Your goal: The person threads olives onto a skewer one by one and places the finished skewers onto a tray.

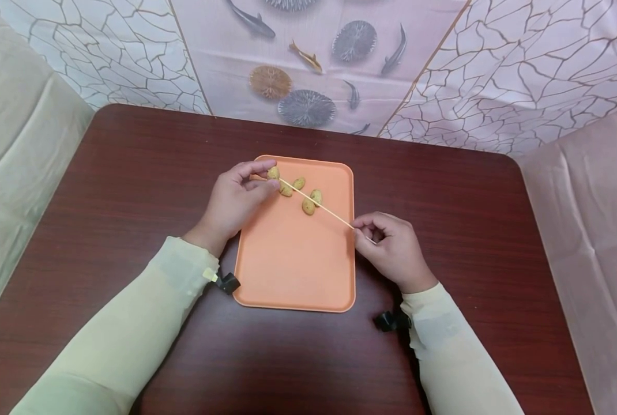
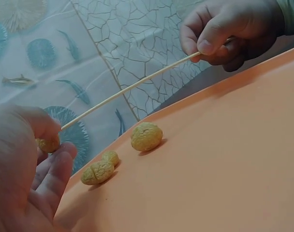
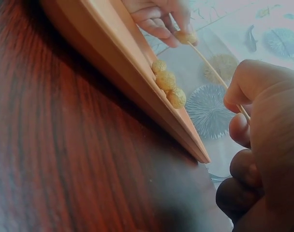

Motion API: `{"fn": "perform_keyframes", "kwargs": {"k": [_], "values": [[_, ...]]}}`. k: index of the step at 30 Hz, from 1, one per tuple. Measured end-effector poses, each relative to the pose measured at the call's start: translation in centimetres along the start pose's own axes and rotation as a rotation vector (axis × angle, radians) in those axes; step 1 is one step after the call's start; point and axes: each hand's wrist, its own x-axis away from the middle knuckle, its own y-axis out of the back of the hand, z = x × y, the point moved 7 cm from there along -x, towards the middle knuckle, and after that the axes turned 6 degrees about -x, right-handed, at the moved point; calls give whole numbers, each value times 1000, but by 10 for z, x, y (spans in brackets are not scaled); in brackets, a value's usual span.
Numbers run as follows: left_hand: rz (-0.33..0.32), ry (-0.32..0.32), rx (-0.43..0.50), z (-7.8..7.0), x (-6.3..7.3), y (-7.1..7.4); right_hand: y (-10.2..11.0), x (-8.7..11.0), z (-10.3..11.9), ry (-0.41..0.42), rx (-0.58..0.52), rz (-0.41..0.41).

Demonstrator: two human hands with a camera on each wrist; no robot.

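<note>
My left hand (image 1: 238,196) pinches a small yellow potato (image 1: 273,173) between thumb and fingers, above the far left part of the orange tray (image 1: 293,265). A thin wooden skewer (image 1: 331,214) slants from that potato down to my right hand (image 1: 391,245), whose thumb and fingers pinch it near its other end, by the tray's right edge. In the right wrist view the skewer's far end meets the held potato (image 3: 185,37); how deep it goes cannot be told. Several more wrinkled potatoes (image 2: 147,136) lie on the tray below the skewer.
The tray lies on a dark red-brown wooden table (image 1: 469,242). Behind the table hangs a patterned cloth (image 1: 308,75) with fish and round motifs, and plain pale cloth (image 1: 594,219) hangs at the sides. A small black camera (image 1: 229,283) is strapped to the left wrist.
</note>
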Motion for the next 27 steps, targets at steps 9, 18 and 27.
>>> {"fn": "perform_keyframes", "kwargs": {"k": [9, 18, 27], "values": [[-118, -74, -102, -6, 1, 6, 1, -1, 4, 4, 5, -16], [-144, -77, -210, -11, 2, 7, 1, -3, 5, 26, -16, -24], [-155, -162, -269, -18, 5, 8, 2, -1, 4, 26, -34, -20]]}}
